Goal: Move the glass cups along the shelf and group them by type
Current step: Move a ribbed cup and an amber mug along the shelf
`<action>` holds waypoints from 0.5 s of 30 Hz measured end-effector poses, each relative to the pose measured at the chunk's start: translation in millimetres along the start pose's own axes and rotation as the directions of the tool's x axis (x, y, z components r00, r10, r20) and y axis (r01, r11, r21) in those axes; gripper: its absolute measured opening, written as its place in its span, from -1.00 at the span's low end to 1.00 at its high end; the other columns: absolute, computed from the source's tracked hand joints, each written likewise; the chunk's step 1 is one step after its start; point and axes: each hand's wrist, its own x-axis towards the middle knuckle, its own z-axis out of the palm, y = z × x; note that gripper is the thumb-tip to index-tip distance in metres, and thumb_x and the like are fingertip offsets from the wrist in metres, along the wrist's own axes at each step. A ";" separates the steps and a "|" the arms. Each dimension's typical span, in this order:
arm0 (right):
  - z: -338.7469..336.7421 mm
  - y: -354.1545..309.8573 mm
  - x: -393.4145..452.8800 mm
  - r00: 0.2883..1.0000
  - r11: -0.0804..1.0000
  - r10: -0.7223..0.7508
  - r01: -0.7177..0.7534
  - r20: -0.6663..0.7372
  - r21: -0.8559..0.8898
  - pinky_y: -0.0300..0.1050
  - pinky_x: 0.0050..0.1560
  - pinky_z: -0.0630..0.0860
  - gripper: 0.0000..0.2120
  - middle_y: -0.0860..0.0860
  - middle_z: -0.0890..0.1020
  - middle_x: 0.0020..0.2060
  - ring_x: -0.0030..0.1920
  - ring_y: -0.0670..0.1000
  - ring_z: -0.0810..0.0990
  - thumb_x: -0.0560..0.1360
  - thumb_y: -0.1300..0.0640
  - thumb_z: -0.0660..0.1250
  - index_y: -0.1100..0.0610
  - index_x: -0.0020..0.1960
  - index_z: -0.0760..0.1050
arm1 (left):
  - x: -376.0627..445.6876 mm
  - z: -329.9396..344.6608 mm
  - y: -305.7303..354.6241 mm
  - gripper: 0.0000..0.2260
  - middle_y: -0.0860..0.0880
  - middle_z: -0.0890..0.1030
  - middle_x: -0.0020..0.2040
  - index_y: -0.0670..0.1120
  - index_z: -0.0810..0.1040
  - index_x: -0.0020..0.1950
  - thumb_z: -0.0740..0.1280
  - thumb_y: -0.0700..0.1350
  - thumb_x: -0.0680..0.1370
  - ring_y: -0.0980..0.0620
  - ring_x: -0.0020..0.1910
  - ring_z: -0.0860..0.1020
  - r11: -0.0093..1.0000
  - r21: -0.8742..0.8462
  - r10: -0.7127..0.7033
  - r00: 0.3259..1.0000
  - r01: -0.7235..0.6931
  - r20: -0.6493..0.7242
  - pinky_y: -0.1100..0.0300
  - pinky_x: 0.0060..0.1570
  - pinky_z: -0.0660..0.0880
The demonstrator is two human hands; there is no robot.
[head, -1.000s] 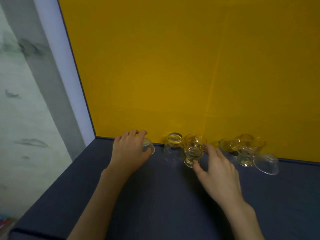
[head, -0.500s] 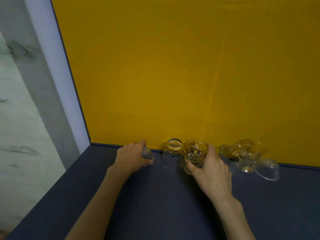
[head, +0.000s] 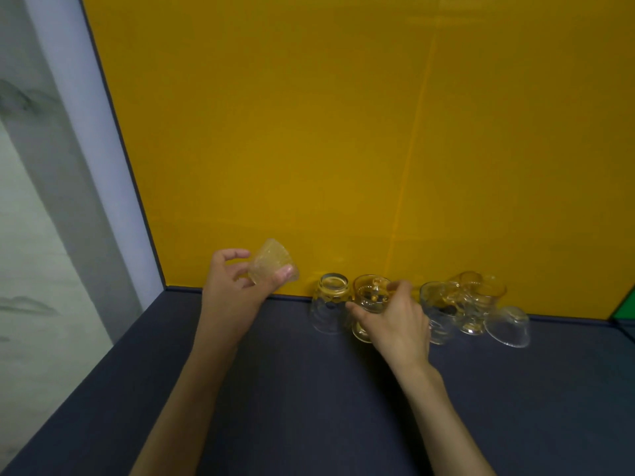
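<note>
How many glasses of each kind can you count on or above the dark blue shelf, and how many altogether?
Small ribbed cup: 1
Upside-down tumbler: 1
Footed glasses: 3 clear to see; the overlapping group on the right may hide another
Plain tilted cup: 1
Total: 6 clear to see

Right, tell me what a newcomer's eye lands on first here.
The bright yellow back wall fills most of the view, above a dark blue shelf. Next comes the left hand, holding a small textured glass cup lifted and tilted in the air. Right of it, the right hand closes its grip on a footed glass in a crowded row of clear glasses along the wall.
</note>
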 end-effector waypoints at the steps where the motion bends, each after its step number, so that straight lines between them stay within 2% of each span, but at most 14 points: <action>1: 1.1 -0.2 -0.3 1.000 1.000 0.014 -0.014 -0.003 0.009 0.04 -0.04 0.46 -0.28 0.13 0.62 0.07 0.12 0.25 0.59 0.32 -0.29 0.51 0.12 0.22 0.32 | -5.6 0.9 2.4 -0.40 0.02 0.61 0.07 -0.10 0.40 0.29 0.59 -0.11 0.34 0.28 -0.22 0.67 0.998 -0.070 -0.002 1.000 0.003 0.009 0.38 -0.29 0.53; 3: 2.7 0.6 -2.8 0.999 0.998 0.042 -0.042 -0.006 0.038 0.00 -0.09 0.40 -0.34 0.10 0.60 0.02 0.11 0.24 0.58 0.31 -0.24 0.53 0.10 0.18 0.32 | -15.6 2.3 5.1 -0.35 0.02 0.61 0.10 -0.10 0.43 0.32 0.61 -0.13 0.29 0.30 -0.20 0.67 0.989 -0.148 0.000 0.999 0.006 0.044 0.40 -0.29 0.54; 5: 1.6 2.8 -7.5 0.998 0.994 0.063 -0.063 0.003 0.086 -0.04 -0.10 0.37 -0.38 0.04 0.53 -0.04 0.11 0.22 0.57 0.28 -0.16 0.55 0.06 0.13 0.29 | -23.0 2.7 4.6 -0.27 0.02 0.60 0.10 -0.09 0.47 0.32 0.60 -0.07 0.18 0.27 -0.18 0.68 0.985 -0.175 0.011 0.997 0.004 0.083 0.38 -0.29 0.56; 9: -0.3 13.2 -21.5 0.994 0.963 0.107 -0.105 0.004 0.247 -0.06 0.02 0.45 -0.28 -0.01 0.56 0.04 0.11 0.12 0.58 0.22 -0.03 0.59 0.02 0.26 0.30 | -31.0 1.7 -5.4 -0.24 -0.01 0.66 0.08 -0.12 0.51 0.30 0.61 -0.08 0.11 0.20 -0.13 0.70 0.979 -0.202 0.000 0.992 0.025 0.124 0.35 -0.24 0.58; 12: 0.2 19.1 -30.9 0.987 0.943 0.161 -0.159 0.018 0.294 -0.05 0.08 0.45 -0.27 -0.07 0.50 -0.02 0.06 0.03 0.51 0.20 -0.11 0.65 -0.01 0.17 0.28 | -35.6 0.4 -19.2 -0.26 -0.04 0.72 0.00 -0.13 0.59 0.22 0.69 -0.12 0.06 0.12 -0.08 0.71 0.980 -0.190 -0.038 0.989 0.065 0.145 0.34 -0.22 0.58; 15: -2.2 19.8 -33.5 0.988 0.953 0.154 -0.148 -0.002 0.263 0.00 0.14 0.48 -0.36 -0.10 0.52 -0.07 0.09 0.06 0.55 0.20 -0.13 0.65 -0.02 0.09 0.35 | -40.7 0.5 -28.8 -0.32 -0.02 0.75 -0.03 -0.08 0.64 0.14 0.73 -0.16 0.05 0.05 -0.04 0.72 0.979 -0.177 -0.062 0.978 0.098 0.198 0.29 -0.17 0.59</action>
